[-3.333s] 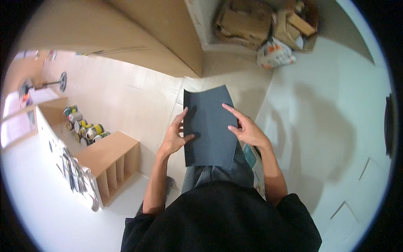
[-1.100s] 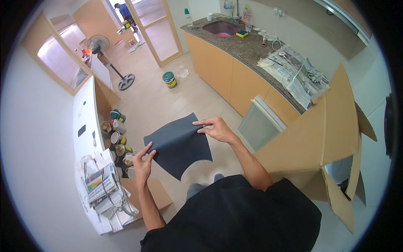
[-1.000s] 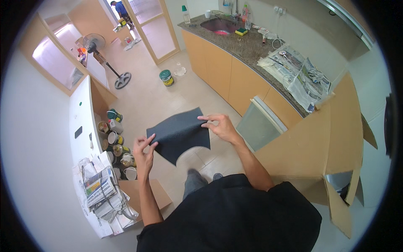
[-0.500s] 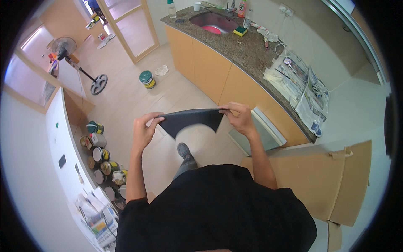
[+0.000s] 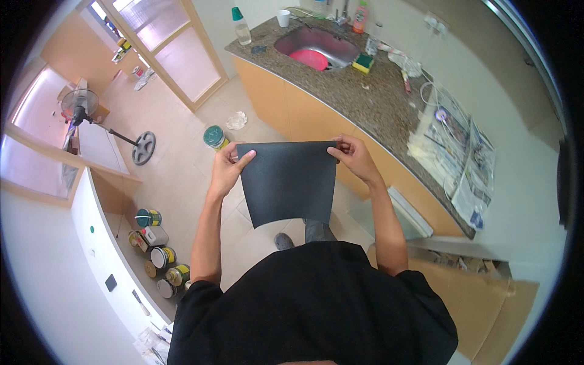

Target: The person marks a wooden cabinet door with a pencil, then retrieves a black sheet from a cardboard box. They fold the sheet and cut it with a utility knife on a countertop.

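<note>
Since half a second ago: dark grey sheet (image 5: pixel 288 181) turned from nearly edge-on to flat, face toward the camera, hanging upright. Left hand (image 5: pixel 229 169): pinching the sheet's top left corner. Right hand (image 5: pixel 353 157): pinching the top right corner. Sheet held in the air at chest height, above the tiled floor (image 5: pixel 182 176), just before the granite counter (image 5: pixel 371 103). Green-lidded tin (image 5: pixel 214 136): on the floor, beyond the left hand. Sink (image 5: pixel 316 52): set in the counter, well apart.

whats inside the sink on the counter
A pink bowl-like thing lies in the steel sink. A green and yellow sponge sits on its rim, not inside. The tap end and the drain are too small to make out.
</note>
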Demonstrator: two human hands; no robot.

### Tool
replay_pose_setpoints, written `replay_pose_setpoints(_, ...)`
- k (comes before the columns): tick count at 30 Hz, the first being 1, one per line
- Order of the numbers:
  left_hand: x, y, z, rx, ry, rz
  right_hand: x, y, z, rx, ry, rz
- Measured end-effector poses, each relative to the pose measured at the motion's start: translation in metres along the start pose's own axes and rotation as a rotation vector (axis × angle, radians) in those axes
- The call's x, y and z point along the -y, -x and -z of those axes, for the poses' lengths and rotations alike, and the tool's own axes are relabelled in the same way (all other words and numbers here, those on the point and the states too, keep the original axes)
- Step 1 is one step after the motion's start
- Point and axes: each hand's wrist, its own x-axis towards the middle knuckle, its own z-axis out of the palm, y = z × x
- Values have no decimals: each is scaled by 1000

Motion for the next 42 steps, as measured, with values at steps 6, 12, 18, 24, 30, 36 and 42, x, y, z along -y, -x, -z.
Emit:
replay_pose_setpoints(6, -38, -65, -1, -104, -14, 22, 24, -87, 10, 166, 113, 211)
replay_pose_setpoints(12, -48, -115, 9, -100, -176, 32, 29, -157, 22, 148, 264, 99)
replay_pose_setpoints(18, -58, -145, 7, -196, -48, -23, 25, -200, 21, 205, 176, 88)
replay_pose_setpoints(24, -52, -160, 38, -154, -232, 75, 22, -230, 12, 342, 247, 100)
replay_pose_setpoints(30, -28, -139, 78, -246, -311, 93, 44, -260, -66, 410, 464, 392)
replay_pose_setpoints(36, -23, -92, 157, -437, -290, 135, 55, -284, -238, 610, 208, 412)
replay_pose_setpoints(42, 21, -17, 286, -614, -216, 94, 55, -303, -408, 802, 168, 483)
